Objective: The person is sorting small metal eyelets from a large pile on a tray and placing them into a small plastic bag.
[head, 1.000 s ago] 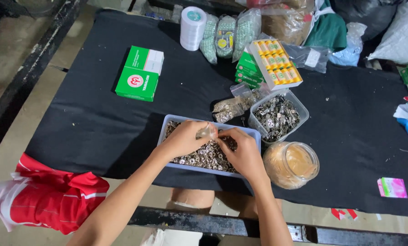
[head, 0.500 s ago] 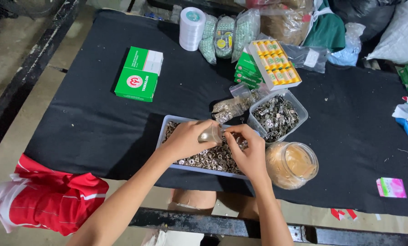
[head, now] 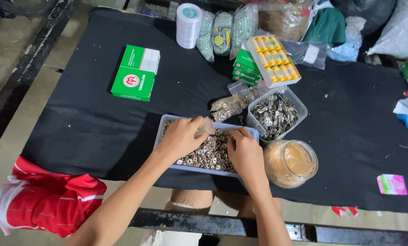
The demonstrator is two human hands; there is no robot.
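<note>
small bag lowered — hands apart, over tray

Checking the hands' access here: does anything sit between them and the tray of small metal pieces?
Nothing visible does. The left hand and right hand are already over the open tray, on the metal pieces, pinching a small clear bag.

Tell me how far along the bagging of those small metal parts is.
Done: a few filled small clear bags lie on the black cloth behind the tray. In hand: the left hand and right hand hold another small bag over the blue tray. Left: the tray is full of round metal pieces, and the clear tub beside it holds more.
</note>
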